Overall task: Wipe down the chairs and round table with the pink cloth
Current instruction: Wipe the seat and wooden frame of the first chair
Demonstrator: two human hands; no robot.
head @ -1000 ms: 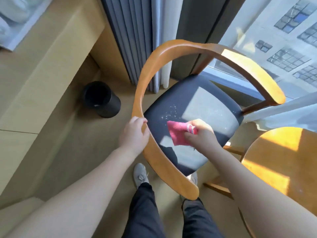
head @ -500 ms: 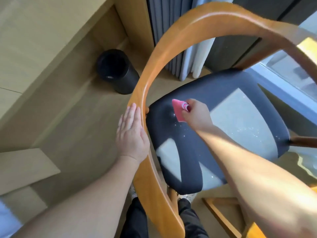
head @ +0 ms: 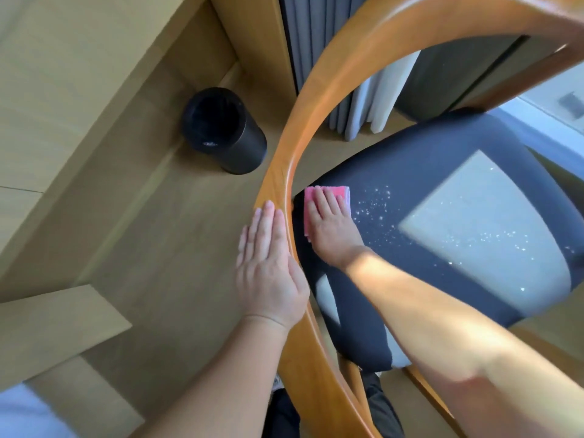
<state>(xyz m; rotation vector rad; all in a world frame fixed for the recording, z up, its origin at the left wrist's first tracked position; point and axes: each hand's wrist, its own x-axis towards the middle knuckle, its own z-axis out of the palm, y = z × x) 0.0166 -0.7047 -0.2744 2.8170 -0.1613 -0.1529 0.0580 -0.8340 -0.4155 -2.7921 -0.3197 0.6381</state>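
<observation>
Where it pinched, right hand [head: 331,235] now flattens cloth [head: 328,191].

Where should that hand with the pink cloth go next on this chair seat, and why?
Probably a sweep to the right across the seat. The right hand presses the pink cloth flat at the seat's left edge, and white specks lie just right of it, unwiped. The left hand lies flat against the wooden backrest.
</observation>
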